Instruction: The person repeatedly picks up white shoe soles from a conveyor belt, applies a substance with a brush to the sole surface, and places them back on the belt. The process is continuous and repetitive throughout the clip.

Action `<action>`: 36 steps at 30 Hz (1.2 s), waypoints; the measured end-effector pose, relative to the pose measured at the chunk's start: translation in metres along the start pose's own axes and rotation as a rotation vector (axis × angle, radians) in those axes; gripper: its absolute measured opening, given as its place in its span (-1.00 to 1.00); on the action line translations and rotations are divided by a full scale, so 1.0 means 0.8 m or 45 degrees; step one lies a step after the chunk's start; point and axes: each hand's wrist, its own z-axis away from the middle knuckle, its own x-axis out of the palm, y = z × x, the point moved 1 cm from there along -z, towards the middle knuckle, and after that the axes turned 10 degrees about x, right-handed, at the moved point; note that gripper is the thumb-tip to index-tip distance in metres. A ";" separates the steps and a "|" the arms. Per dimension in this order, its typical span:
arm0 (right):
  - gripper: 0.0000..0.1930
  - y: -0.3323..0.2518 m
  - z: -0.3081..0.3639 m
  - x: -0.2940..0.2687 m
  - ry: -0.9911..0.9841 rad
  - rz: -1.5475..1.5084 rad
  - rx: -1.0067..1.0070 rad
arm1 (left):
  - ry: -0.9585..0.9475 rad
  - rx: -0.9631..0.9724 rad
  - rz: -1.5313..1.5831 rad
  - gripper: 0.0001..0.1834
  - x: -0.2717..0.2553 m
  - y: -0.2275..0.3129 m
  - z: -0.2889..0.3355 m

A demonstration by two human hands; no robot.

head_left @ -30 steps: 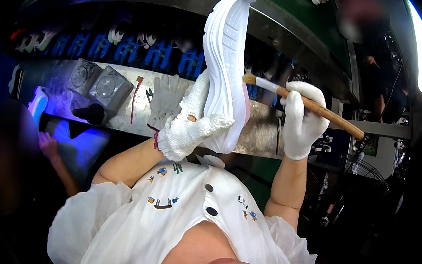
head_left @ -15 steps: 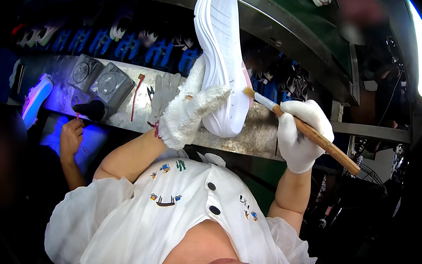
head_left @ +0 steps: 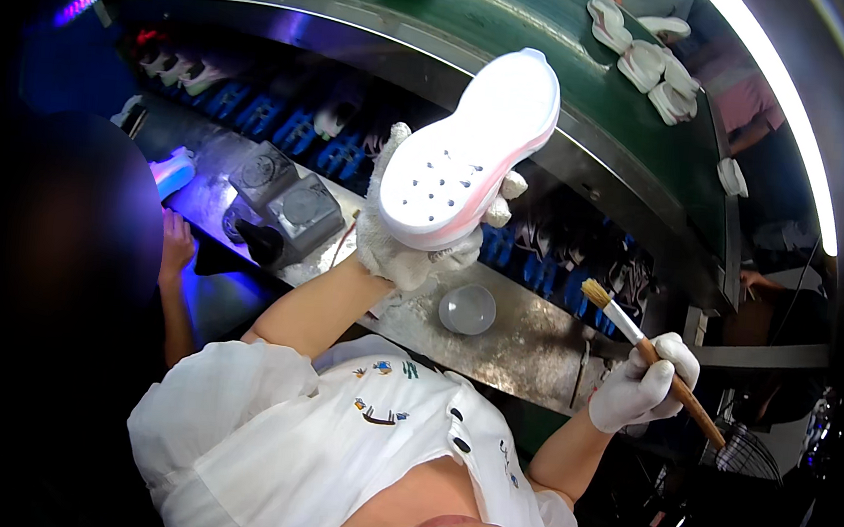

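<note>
Sole [head_left: 473,138], between twelve and one o'clock, is clasped from beneath by the left hand [head_left: 398,251]; toward four o'clock, the brush [head_left: 624,322] is gripped by the right hand [head_left: 644,385]. Were the left hold loosened, the bowl [head_left: 467,310] at the sole's six o'clock could be struck.

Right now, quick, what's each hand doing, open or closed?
Left hand: closed, holding a white and pink shoe sole.
Right hand: closed, holding a brush with its bristles pointing up.
</note>
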 end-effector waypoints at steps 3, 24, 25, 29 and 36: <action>-0.79 0.005 0.005 -0.002 0.064 -0.059 0.149 | -0.105 -0.126 0.357 -0.08 0.006 0.000 -0.012; -0.86 0.068 0.055 -0.015 0.153 0.052 0.693 | 0.516 0.317 -1.330 -0.25 -0.071 0.129 -0.365; -0.86 0.072 0.059 -0.016 0.182 0.082 0.712 | 0.440 0.282 -1.703 -0.26 -0.085 0.110 -0.387; -0.87 0.070 0.066 -0.026 0.260 0.189 0.784 | -0.005 0.324 -2.956 -0.33 -0.125 0.037 -0.457; -0.87 0.068 0.075 -0.026 0.244 0.256 0.866 | -0.385 0.290 -3.559 -0.44 -0.150 0.016 -0.489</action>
